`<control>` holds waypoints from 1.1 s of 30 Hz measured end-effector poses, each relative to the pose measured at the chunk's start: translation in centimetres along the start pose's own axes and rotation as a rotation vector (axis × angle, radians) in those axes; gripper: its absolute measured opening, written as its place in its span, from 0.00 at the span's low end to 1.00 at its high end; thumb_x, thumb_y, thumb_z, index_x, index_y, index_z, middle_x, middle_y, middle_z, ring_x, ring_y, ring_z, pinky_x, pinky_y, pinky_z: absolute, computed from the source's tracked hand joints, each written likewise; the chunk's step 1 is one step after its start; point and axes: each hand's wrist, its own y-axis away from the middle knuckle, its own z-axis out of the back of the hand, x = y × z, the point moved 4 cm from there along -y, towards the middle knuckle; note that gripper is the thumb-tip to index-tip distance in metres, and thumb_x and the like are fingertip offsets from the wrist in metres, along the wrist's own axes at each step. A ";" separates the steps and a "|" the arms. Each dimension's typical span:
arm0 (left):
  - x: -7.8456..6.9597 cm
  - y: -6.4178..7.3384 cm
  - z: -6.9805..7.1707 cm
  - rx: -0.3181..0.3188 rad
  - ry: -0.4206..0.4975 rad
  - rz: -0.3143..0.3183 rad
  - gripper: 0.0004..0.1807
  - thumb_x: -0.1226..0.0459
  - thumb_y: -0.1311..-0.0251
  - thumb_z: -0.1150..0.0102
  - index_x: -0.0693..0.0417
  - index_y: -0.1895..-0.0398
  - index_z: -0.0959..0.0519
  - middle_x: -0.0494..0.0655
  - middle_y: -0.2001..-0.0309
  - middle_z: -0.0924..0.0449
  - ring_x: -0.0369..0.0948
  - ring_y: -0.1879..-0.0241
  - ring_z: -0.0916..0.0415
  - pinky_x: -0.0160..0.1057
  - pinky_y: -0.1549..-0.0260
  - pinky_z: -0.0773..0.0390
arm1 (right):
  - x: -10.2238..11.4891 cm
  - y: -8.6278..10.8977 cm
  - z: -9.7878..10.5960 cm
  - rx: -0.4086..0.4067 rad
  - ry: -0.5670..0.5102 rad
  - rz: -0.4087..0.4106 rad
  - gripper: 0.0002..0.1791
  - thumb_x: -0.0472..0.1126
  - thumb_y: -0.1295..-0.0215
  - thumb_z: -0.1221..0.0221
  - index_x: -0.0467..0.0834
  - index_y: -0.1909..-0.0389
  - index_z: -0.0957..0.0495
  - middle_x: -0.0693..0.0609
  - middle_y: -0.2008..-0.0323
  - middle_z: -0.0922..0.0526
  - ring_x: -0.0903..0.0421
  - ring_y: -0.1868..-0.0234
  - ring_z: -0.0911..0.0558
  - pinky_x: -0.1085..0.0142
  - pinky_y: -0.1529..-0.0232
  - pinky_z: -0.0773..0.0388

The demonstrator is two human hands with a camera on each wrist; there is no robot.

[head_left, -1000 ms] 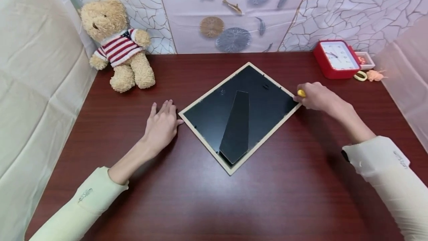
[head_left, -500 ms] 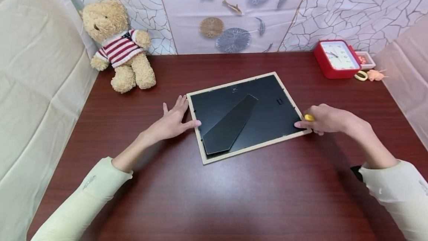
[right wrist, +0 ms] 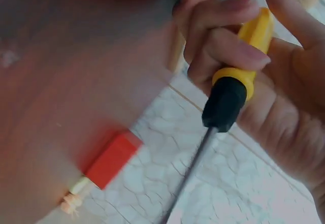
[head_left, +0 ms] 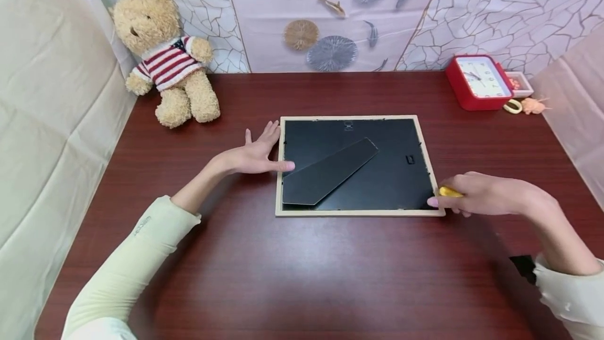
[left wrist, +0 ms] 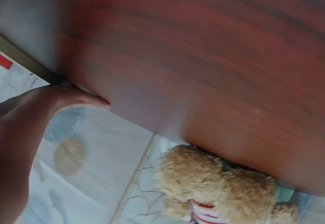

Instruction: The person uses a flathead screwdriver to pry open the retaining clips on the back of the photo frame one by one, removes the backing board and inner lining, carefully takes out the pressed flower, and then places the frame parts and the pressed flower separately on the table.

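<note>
A picture frame (head_left: 358,213) with a pale wooden border lies back up on the table, its long sides level across the head view. On its black backing board (head_left: 396,188), a tapered stand leg (head_left: 330,172) slants up to the right. My left hand (head_left: 257,156) is at the left border, thumb over the edge and fingers stretched out along the outside. At the lower right corner, the thumb of my right hand (head_left: 491,193) presses on the frame. Curled fingers of that hand hold a screwdriver (right wrist: 226,99) with a yellow and black handle; its tip is out of view.
A teddy bear (head_left: 174,67) in a striped sweater sits at the back left against the wall. At the back right stand a red clock (head_left: 478,83), a small white box (head_left: 521,85), a yellow ring (head_left: 512,106) and an orange toy (head_left: 533,106).
The picture frame has turned clockwise from a diagonal to a level position and come nearer. Both hands moved with it; my left thumb has come over its border. The screwdriver stays in my right hand.
</note>
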 end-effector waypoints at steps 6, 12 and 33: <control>-0.8 1.2 -0.6 0.011 0.000 -0.018 0.73 0.24 0.37 0.39 0.47 0.10 0.75 0.44 0.11 0.85 0.36 0.15 0.93 0.61 0.25 0.96 | 4.2 1.3 2.6 -0.421 -0.013 0.439 0.13 0.29 0.26 0.34 0.53 0.61 0.20 0.63 0.66 0.21 0.66 0.69 0.23 0.72 0.67 0.27; -0.9 1.3 -0.9 -0.004 -0.046 -0.039 0.72 0.24 0.35 0.40 0.47 0.09 0.73 0.42 0.10 0.83 0.36 0.14 0.92 0.62 0.24 0.95 | 10.9 1.1 3.6 -0.604 -0.204 0.755 0.19 0.21 0.28 0.39 0.49 0.54 0.12 0.54 0.44 0.20 0.60 0.45 0.21 0.75 0.50 0.23; 0.2 1.5 -0.2 0.075 -0.129 -0.109 0.69 0.37 0.30 0.32 0.47 0.09 0.75 0.43 0.11 0.87 0.40 0.13 0.93 0.63 0.23 0.93 | 16.1 -10.9 1.1 -0.557 -0.501 0.518 0.08 0.32 0.26 0.31 0.34 0.50 0.11 0.42 0.63 0.07 0.57 0.66 0.07 0.66 0.55 0.11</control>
